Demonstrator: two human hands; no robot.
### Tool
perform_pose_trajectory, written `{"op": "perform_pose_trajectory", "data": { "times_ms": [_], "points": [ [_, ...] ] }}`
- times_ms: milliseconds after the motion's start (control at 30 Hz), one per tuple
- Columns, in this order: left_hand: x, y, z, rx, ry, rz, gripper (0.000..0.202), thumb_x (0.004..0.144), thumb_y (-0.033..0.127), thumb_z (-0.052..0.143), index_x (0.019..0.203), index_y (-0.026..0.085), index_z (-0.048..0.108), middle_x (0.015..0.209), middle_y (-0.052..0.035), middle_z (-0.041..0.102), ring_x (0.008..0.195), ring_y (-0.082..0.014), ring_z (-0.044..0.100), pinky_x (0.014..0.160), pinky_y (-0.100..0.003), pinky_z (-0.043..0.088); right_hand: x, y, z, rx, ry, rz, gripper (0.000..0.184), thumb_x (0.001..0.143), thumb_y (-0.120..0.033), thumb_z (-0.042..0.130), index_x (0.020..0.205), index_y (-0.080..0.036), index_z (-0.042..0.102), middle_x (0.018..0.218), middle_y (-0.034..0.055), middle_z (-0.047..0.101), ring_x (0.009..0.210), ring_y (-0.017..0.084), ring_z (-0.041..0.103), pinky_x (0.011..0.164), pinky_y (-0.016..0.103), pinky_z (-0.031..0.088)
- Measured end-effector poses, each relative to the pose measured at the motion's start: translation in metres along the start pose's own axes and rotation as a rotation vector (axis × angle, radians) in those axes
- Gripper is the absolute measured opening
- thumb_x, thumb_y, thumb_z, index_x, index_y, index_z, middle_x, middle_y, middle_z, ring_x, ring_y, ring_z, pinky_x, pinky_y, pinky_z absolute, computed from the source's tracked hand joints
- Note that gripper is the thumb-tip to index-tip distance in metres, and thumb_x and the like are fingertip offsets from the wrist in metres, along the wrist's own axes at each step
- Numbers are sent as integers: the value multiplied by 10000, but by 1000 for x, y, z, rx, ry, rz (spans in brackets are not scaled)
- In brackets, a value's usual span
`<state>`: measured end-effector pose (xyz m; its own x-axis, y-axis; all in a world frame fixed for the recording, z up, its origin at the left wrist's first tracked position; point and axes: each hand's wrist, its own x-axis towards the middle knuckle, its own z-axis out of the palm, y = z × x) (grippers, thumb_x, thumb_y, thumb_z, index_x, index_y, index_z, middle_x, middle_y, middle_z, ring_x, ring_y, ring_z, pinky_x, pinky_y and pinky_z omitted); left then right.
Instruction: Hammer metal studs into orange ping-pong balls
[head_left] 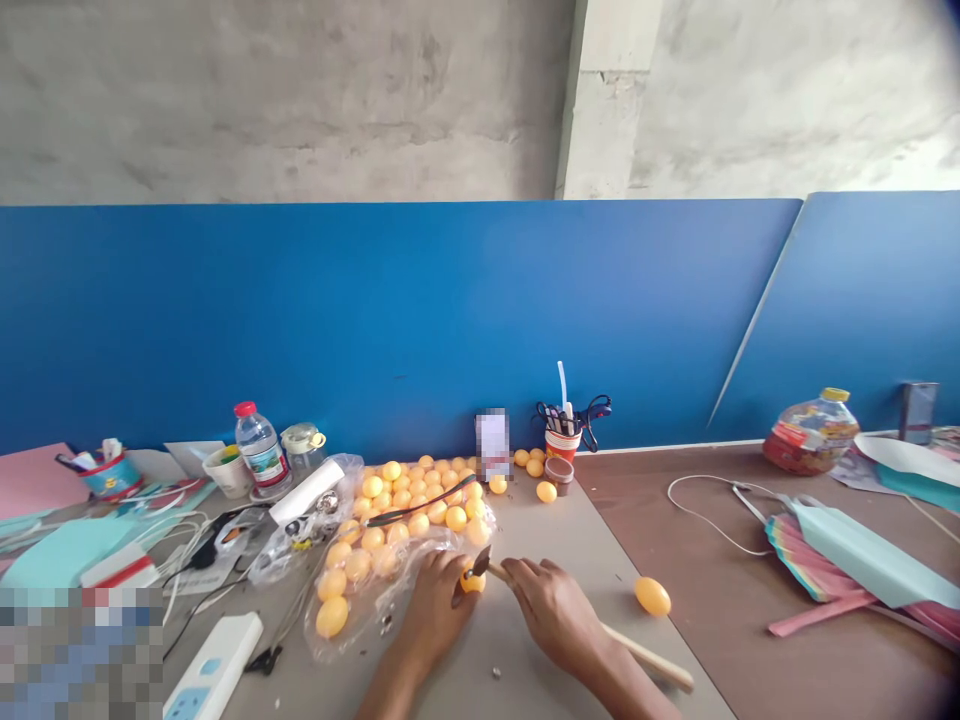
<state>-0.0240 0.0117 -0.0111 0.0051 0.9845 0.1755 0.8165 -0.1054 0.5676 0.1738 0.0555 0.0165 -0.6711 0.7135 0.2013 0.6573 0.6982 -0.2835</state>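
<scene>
My left hand point(433, 604) is closed around an orange ball point(474, 578) that has dark marks on it. My right hand point(559, 615) grips a long pale wooden-handled tool point(651, 657). The tool's small dark head touches or nearly touches the ball; whether it is a brush or a hammer I cannot tell. To the left of my hands, many similar balls point(360, 566) lie in and around a clear plastic bag point(319, 640), with a dark strap point(420, 508) across them. One loose orange ball point(652, 596) rests to the right of my right hand.
Behind stand a phone point(493, 440), a cup of tools and cables point(562, 440) and a small round tub point(559, 472). At left are a water bottle point(260, 450), a glass jar point(302, 448) and a power strip point(214, 672). Face masks point(877, 550) lie at right beneath a blue partition point(375, 320).
</scene>
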Motion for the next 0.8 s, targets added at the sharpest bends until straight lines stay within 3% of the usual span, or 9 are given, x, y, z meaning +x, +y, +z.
{"op": "perform_pose_trajectory", "data": {
  "times_ms": [367,500,633,800],
  "points": [
    [0,-1,3,4,11,13,312,790,165,499,1075,210,617,1122,-63,644,1064,-246,514,960,-387,391,4,-6,7,-1,76,-55,319,977,-200,309,1100,-213,603,889,56,696,718,172,607,666,263,391],
    [0,1,2,9,8,-14,308,792,164,483,1062,212,624,1068,-54,658,1025,-242,526,927,-379,404,4,-6,6,-31,32,-12,278,962,-195,348,1014,-209,621,848,47,700,682,165,605,617,248,362],
    [0,0,2,-8,-4,-9,395,784,163,489,1162,219,590,1147,-61,641,1087,-247,507,973,-389,388,3,-6,3,-15,61,-23,289,972,-208,334,1068,-213,606,875,49,704,706,169,610,628,246,363],
    [1,-1,3,11,-2,-19,352,782,168,490,1110,223,606,1095,-55,650,1061,-243,520,956,-383,402,2,-7,2,-22,26,-4,290,971,-210,328,987,-209,618,822,43,699,650,167,593,599,257,348]
  ]
}}
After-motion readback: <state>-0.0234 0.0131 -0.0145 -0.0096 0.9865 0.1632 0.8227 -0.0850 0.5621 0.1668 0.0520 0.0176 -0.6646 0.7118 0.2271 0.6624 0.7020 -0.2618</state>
